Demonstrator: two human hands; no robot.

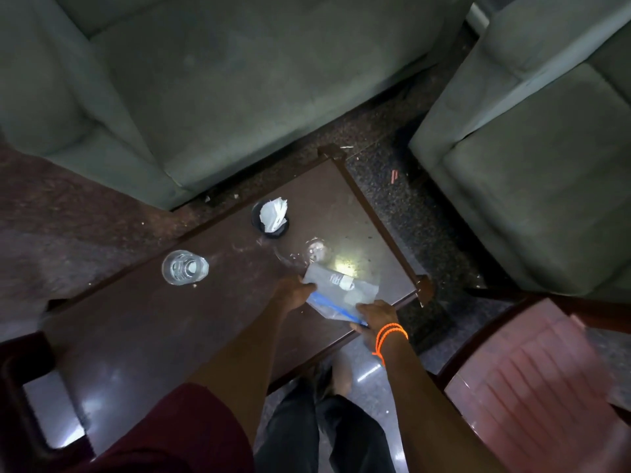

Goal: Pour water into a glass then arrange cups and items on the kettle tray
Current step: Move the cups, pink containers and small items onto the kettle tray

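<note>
Leftmost, one dark tray-like frame (20,397) shows at the near left edge, part cut off by the picture. One dark wooden counter (143,336) runs from near left to far right, its top glossy and flecked with crumbs. One clear glass (184,266) stands upright on the counter's far-left edge, holding water, well apart from both hands. Further right, one black holder (271,220) stands near the far edge with white paper napkins (273,213) stuck up out of it. Just right of the holder, one clear glass dish (307,254) lies on the counter beside a bright patch of reflected light; its shape is hard to make out. Two bare hands are over the counter's right end, both on one clear plastic zip bag (341,288) with a blue seal strip. Left hand (295,293) pinches the bag's left edge, fingers curled onto it. Right hand (377,315) grips the bag's near right end at the blue strip; two orange bands (392,332) circle that wrist. Bag lies flat on the counter with one small white item inside, too blurred to identify. Beyond the counter: one grey-green sofa (222,80) at far left-centre, one matching armchair (546,165) at far right. One pink-cushioned chair (529,387) sits at near right.
</note>
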